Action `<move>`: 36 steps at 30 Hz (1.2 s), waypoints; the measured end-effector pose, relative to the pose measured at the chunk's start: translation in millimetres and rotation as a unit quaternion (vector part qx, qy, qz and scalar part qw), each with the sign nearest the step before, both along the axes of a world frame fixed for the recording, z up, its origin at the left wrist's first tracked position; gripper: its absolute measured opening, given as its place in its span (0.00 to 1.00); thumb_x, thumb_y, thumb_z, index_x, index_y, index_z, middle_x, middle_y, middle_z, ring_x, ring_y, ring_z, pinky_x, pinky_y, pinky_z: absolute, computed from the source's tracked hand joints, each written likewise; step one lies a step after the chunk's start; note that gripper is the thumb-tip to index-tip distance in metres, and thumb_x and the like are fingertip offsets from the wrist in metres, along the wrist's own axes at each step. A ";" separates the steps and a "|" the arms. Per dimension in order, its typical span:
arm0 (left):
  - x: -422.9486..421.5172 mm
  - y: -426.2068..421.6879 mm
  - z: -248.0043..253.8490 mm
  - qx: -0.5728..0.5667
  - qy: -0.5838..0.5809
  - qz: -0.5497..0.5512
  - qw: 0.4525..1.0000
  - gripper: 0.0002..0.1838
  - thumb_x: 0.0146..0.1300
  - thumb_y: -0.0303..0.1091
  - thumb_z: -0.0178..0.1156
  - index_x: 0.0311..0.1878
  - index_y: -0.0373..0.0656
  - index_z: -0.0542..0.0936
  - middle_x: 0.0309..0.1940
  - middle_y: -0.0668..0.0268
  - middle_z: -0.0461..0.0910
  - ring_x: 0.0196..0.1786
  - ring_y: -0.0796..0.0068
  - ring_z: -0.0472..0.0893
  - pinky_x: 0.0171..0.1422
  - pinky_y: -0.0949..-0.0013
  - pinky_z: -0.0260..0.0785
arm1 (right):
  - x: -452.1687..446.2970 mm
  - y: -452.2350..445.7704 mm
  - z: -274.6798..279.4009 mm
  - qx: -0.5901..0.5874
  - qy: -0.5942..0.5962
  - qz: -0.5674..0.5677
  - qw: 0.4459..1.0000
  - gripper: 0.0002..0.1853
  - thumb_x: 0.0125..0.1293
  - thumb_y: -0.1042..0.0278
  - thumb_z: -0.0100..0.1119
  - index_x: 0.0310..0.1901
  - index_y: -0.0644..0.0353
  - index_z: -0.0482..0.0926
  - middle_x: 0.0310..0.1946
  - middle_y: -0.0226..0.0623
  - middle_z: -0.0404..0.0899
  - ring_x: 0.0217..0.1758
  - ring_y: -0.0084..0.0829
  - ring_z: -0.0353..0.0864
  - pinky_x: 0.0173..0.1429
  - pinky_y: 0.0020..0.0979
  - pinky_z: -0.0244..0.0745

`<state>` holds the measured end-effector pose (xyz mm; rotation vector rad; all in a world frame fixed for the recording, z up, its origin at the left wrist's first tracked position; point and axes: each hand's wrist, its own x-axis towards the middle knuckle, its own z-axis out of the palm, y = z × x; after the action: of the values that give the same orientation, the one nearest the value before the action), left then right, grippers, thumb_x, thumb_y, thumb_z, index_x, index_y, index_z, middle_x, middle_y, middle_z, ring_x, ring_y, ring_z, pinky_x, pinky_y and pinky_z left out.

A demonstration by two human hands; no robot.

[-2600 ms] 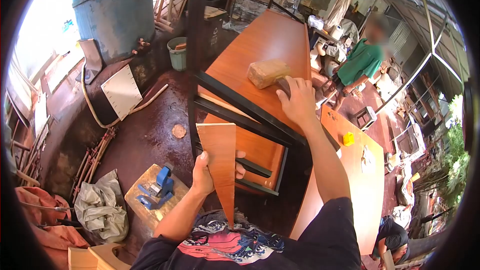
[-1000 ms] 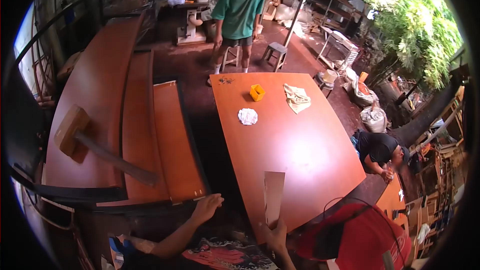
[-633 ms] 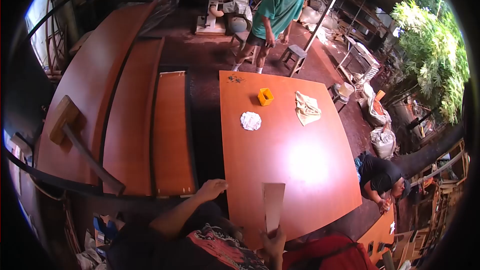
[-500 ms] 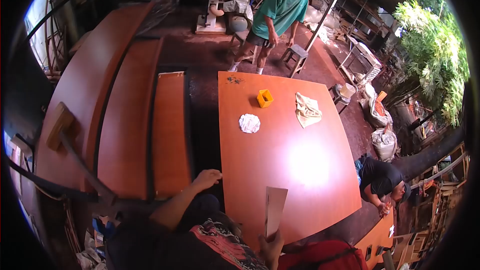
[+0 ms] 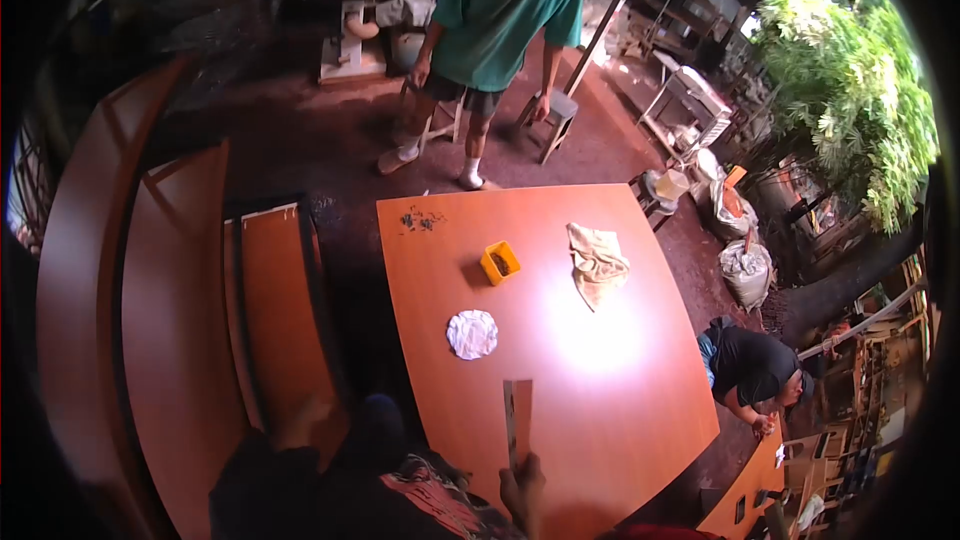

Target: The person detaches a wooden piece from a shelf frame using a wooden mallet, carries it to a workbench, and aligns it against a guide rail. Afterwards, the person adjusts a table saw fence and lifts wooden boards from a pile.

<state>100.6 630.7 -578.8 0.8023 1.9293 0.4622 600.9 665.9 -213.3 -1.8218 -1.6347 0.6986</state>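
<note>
My right hand grips a flat, straight-edged strip near its lower end. The strip points upward above the near part of a large orange-brown wooden panel; its exact kind is unclear. In dim light at the lower left, my left hand is near a narrow wooden panel, its fingers blurred. On the large panel are a crumpled white cloth, a yellow square container with dark contents, a cream cloth and scattered small dark pieces.
Long wooden panels line the left side. Beyond the large panel stands a person in a green shirt, beside a stool. At right, another person in dark clothes bends over a smaller panel. Sacks stand behind.
My view has shifted, and the panels at left sit farther left. My left hand has moved down from the large panel's edge. The strip has turned narrower to view. The person in green is nearer.
</note>
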 end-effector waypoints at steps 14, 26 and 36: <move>-224.9 169.9 137.9 0.065 0.073 0.137 0.986 0.27 0.72 0.47 0.63 0.63 0.33 0.79 0.49 0.48 0.86 0.51 0.51 0.87 0.58 0.56 0.79 | -268.3 373.1 -8.0 -0.263 0.358 0.052 0.894 0.25 0.65 0.73 0.52 0.65 0.67 0.71 0.31 0.38 0.78 0.21 0.28 0.77 0.23 0.30 0.75; -279.2 191.0 179.0 0.037 0.122 0.021 0.992 0.24 0.73 0.48 0.59 0.56 0.35 0.83 0.50 0.47 0.86 0.55 0.44 0.85 0.63 0.49 0.75 | -276.6 557.0 -33.6 -0.169 0.202 -0.007 0.965 0.09 0.67 0.67 0.65 0.41 0.62 0.77 0.25 0.31 0.79 0.25 0.22 0.78 0.28 0.30 0.74; -341.2 523.9 204.2 0.074 -0.002 -0.033 0.997 0.22 0.71 0.44 0.63 0.57 0.35 0.83 0.46 0.52 0.86 0.49 0.51 0.86 0.57 0.53 0.77 | -310.1 629.8 -110.8 -0.244 0.130 -0.197 0.940 0.14 0.67 0.60 0.71 0.42 0.63 0.85 0.25 0.35 0.85 0.26 0.24 0.83 0.31 0.29 0.78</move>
<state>-240.6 1154.6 -374.6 0.9566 1.8748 0.5706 290.8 1295.7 -324.1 -2.1939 -0.9304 1.1706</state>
